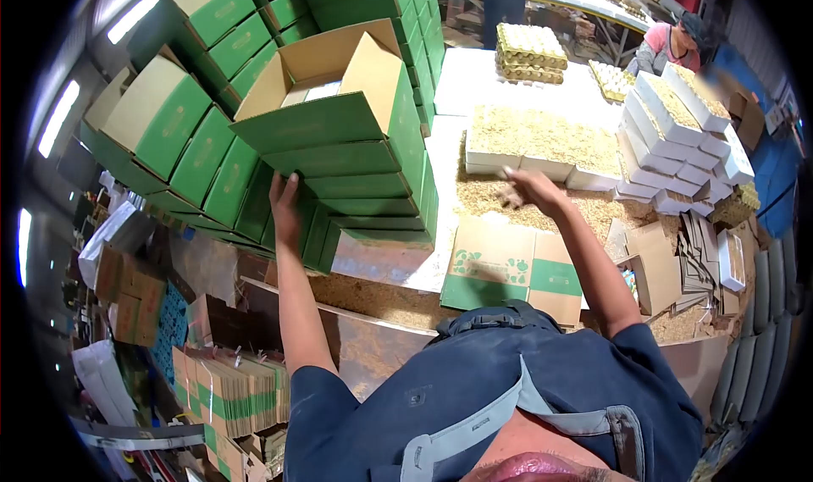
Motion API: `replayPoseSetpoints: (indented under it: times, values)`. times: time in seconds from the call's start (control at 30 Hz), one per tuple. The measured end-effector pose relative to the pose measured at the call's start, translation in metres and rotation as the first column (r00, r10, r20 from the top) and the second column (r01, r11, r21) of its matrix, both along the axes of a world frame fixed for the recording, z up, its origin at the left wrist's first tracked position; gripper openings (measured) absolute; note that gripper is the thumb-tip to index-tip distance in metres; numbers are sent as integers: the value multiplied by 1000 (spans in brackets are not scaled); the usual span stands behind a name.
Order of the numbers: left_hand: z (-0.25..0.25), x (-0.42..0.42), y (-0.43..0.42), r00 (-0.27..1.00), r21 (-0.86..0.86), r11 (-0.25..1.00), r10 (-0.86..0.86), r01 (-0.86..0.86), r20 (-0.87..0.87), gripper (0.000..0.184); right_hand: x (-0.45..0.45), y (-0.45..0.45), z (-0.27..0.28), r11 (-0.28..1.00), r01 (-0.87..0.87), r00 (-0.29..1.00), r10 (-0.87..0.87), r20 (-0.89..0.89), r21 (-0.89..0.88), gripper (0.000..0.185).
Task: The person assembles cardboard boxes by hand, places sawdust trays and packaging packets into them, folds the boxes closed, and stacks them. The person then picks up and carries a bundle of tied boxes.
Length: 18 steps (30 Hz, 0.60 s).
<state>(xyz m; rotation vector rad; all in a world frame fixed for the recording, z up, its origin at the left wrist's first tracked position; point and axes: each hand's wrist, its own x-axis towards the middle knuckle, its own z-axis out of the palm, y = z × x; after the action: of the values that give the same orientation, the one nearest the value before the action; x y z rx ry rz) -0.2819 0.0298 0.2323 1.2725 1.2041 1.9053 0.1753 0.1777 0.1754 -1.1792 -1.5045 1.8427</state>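
Observation:
My left hand (285, 201) rests against the lower left edge of a green carton (326, 135) with its flaps raised, the top one of a stack. Its fingers point upward and are not wrapped round anything. Something white shows inside that carton. My right hand (532, 189) hovers over the table, fingers apart and a little blurred, holding nothing. Just beyond it lie white boxes (501, 162) topped with wood shavings. A flattened green and brown carton (508, 266) lies on the table in front of me, below my right hand.
Tall stacks of green cartons (203, 118) stand at the left and back. Egg trays (531, 50) and white boxes in a pile (677, 135) fill the far right. A person (673, 46) sits behind them. Folded cartons (233, 389) stand low at left.

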Motion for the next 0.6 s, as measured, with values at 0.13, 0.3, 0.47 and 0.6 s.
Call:
replayPoseSetpoints:
  times: [0.13,0.3,0.47,0.6]
  values:
    - [-22,23,-17,965,111,959,264,-262,-1,52,119,-28,-171,844,61,719,-408,563,533,40]
    - [-160,133,-65,767,-17,767,642,-642,0,14,168,-144,-220,876,228,467,-482,741,425,42]
    - [-280,236,-87,821,-591,758,-134,-276,-555,36,166,-160,-242,815,191,494,-562,664,547,50]
    - [-296,260,-62,677,-657,691,-330,-301,-657,39,163,-150,-257,746,146,281,-661,696,649,55]
